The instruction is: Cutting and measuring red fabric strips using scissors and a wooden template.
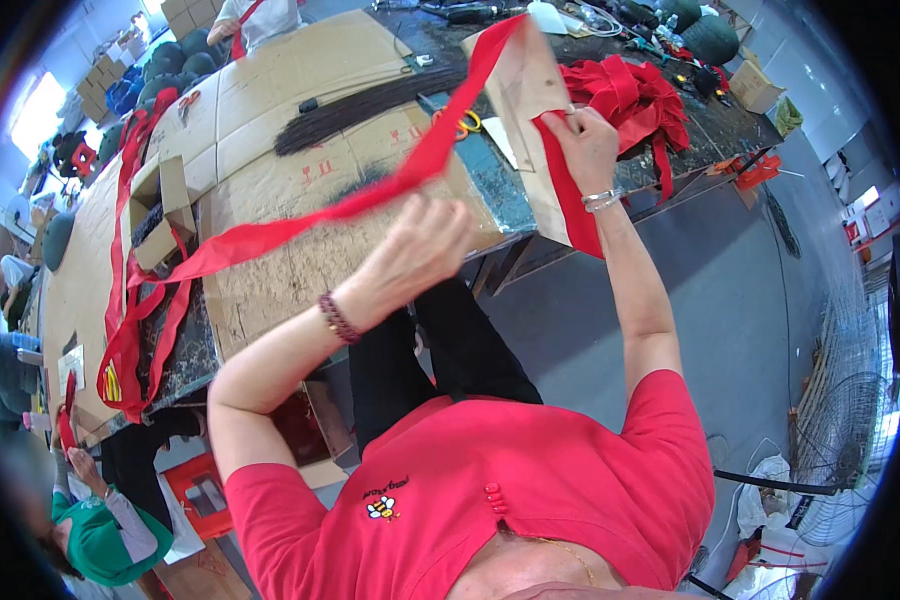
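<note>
Above the cardboard-covered table (270, 90), the left hand (420, 245) closes its fingers on a red ribbon (300, 222). At two o'clock from it, the right hand (588, 150) pinches ribbon against a cardboard piece (530, 85).

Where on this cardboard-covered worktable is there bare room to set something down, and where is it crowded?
Bare cardboard lies beyond the bundle of thin dark rods, and more between the long red ribbon and the near table edge. It is crowded at the far right, around the pile of red ribbons, and on the left around the small open cardboard box.
</note>
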### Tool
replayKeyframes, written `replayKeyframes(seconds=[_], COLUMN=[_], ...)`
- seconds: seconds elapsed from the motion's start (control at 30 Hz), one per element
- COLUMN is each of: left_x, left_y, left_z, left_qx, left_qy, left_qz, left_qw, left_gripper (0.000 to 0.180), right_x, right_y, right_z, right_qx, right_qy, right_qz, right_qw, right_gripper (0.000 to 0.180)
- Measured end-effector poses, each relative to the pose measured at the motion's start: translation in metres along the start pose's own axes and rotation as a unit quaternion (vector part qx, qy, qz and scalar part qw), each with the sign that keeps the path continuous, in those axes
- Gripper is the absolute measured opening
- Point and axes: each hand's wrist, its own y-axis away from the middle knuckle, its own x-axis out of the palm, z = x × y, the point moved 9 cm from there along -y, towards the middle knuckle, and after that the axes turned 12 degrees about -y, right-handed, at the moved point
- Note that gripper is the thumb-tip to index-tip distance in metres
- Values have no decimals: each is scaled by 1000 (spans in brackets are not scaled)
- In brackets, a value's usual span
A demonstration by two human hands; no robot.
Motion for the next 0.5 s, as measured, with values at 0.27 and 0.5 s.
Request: replayKeyframes(seconds=[0.27, 0.5], left_x=[25, 168], left_y=[85, 219], left_z=[186, 242], left_qx=[-404, -412], left_qy=[-2, 254], left_qz=[-298, 159], left_qw=[865, 861], left_gripper=[38, 28], right_x=[-113, -188], right_y=[-33, -42], right_z=[25, -31], right_qx=[-82, -55], right_qy=[71, 132], right_qz=[-157, -211], right_qw=[982, 967], right_gripper=[41, 37])
